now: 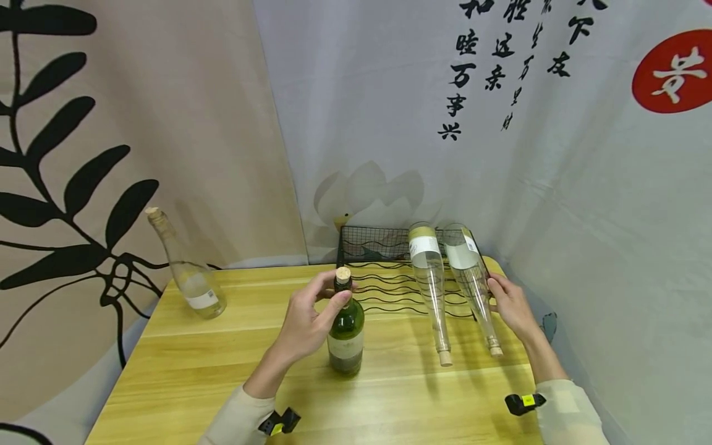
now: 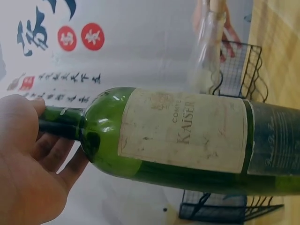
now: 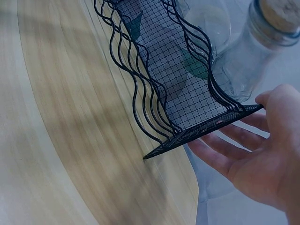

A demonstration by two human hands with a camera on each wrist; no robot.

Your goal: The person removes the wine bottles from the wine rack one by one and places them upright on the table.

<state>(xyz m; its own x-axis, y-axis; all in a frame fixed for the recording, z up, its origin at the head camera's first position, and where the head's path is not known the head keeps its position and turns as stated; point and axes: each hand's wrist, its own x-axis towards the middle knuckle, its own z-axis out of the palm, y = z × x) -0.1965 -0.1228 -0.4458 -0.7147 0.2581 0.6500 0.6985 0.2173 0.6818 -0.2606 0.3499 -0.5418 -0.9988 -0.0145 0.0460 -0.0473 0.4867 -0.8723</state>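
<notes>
A green wine bottle with a cream label stands upright on the table. My left hand grips its dark neck, just below the cork. The left wrist view shows fingers and thumb around that neck. My right hand holds the right side of a black wire wine rack, thumb at the top corner and fingers along the outer face. Across the rack's upper wavy wires lie two corked clear bottles, one nearer the middle and one by my right hand. Their corks point toward me.
Another corked clear bottle stands at the table's left back edge. The wooden table ends at a printed cloth hanging behind the rack. A plain part of the cloth borders the right side.
</notes>
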